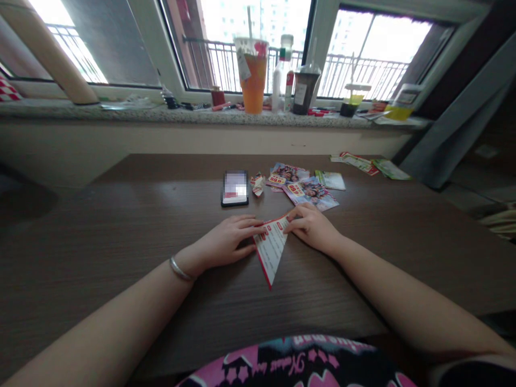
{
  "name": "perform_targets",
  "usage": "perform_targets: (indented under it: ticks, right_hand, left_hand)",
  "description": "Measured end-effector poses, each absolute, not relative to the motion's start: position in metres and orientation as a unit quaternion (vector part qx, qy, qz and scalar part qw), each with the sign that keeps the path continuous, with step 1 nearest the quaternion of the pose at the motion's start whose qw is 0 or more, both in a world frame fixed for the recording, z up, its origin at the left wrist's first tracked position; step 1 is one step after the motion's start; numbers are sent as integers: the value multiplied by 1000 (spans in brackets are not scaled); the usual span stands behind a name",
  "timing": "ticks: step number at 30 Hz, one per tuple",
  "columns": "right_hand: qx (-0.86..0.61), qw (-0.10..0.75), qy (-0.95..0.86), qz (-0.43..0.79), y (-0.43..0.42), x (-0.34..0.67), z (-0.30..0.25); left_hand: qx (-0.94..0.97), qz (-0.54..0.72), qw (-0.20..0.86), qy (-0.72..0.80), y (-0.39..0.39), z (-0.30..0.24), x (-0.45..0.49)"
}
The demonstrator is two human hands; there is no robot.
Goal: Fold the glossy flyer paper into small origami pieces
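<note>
A white leaflet with a red border (271, 248), folded into a downward-pointing triangle, lies on the dark wooden table (121, 226). My left hand (226, 241) lies flat with its fingers stretched across the leaflet's left upper edge, pressing it down. A silver bracelet (180, 270) sits on that wrist. My right hand (312, 226) rests on the leaflet's upper right corner with its fingers curled and pinched on the paper.
A phone (235, 188) lies just beyond my hands. Colourful leaflets (308, 191) and a small folded piece (258, 184) are spread to its right, with more leaflets (363, 163) at the far right. Drink cups (253, 75) and bottles (282, 72) stand on the windowsill.
</note>
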State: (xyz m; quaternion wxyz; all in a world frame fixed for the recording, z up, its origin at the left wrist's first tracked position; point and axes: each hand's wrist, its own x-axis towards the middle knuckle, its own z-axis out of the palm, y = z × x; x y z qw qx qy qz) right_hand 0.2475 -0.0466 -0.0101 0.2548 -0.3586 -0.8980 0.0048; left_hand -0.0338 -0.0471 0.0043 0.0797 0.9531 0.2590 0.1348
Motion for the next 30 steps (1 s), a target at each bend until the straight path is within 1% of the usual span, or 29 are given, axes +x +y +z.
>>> perform_targets:
  ticks: [6, 11, 15, 19, 25, 30]
  right_hand:
    - [-412, 198, -889, 19, -51, 244, -3]
    - [-389, 168, -905, 34, -62, 238, 6]
    - [-358, 161, -919, 38, -68, 235, 11]
    - [-348, 162, -922, 57, -71, 234, 10]
    - [-319, 143, -933, 88, -70, 236, 3]
    - [-299, 138, -941, 79, -69, 236, 5]
  left_hand:
    - [951, 132, 114, 254, -49, 10, -33]
    - [955, 143, 114, 234, -50, 9, -31]
    - [957, 146, 114, 223, -51, 10, -31]
    - [958, 122, 124, 226, -52, 11, -33]
    - [960, 81, 106, 247, -51, 11, -36]
    - [957, 74, 84, 269, -52, 13, -35]
